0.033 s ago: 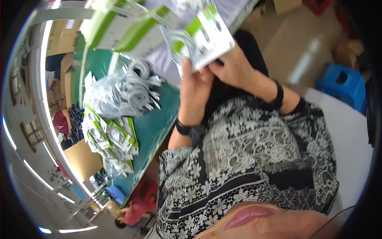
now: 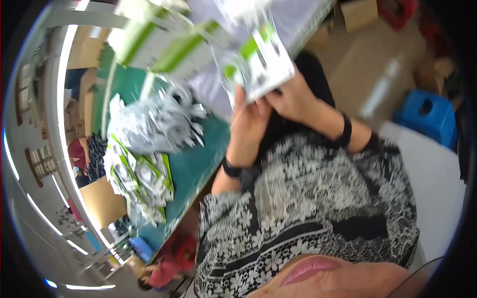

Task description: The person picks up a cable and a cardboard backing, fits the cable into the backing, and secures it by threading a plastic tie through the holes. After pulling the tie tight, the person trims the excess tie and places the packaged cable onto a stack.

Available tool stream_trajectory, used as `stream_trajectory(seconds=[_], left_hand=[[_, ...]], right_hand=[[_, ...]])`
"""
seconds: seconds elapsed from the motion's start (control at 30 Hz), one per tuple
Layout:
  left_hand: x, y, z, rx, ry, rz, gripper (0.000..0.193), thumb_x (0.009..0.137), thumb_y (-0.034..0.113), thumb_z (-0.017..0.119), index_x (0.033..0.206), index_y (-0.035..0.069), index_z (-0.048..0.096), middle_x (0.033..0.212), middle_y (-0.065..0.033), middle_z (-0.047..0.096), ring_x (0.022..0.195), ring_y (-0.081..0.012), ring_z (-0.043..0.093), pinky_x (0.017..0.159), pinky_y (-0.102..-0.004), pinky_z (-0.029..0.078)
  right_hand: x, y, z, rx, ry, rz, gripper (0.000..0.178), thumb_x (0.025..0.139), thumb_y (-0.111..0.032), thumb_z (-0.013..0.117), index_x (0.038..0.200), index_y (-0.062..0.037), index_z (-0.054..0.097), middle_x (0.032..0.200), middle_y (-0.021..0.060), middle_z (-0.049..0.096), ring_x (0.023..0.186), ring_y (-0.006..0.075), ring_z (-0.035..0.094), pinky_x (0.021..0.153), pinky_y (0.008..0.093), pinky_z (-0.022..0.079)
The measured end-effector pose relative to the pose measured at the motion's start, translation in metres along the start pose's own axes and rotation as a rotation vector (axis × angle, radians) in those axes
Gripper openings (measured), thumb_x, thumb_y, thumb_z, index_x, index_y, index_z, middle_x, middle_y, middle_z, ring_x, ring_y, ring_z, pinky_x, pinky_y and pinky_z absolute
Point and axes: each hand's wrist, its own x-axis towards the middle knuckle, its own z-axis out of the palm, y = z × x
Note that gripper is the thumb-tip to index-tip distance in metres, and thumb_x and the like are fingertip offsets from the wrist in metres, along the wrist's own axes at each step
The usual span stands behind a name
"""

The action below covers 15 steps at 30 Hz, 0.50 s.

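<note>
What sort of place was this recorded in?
Probably a packing workshop: a plastic bag of coiled grey cables and a pile of green-and-white packs lie on a green worktable, and a similar pack is being held.

A blue stool (image 2: 426,125) stands on the brownish floor (image 2: 350,74).
</note>
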Motion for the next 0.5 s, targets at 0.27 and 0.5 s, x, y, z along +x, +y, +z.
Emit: stream_trajectory(seconds=[0.27,0.5], left_hand=[[-0.004,0.010,-0.049,0.224,-0.398,-0.121,0.031,0.097,0.032,0.048,0.120,0.011,0.052,0.109,-0.0060,0.064,0.091,-0.0185,0.064,0.073,-0.0278,0.051],[0.005,0.021,-0.026,0.331,-0.181,0.055,0.034,0.097,0.035,0.048,0.116,0.008,0.054,0.106,-0.0073,0.064,0.088,-0.0174,0.064,0.073,-0.0282,0.051]], right_hand=[[-0.029,0.016,0.000,0.119,-0.102,0.107,0.032,0.066,0.004,0.064,0.098,-0.0037,0.063,0.101,0.0140,0.063,0.093,0.0366,0.058,0.084,0.0408,0.046],[-0.002,0.002,-0.020,-0.154,-0.135,-0.092,0.027,0.072,-0.002,0.066,0.099,-0.0040,0.062,0.093,0.0121,0.064,0.087,0.0354,0.061,0.073,0.0414,0.049]])
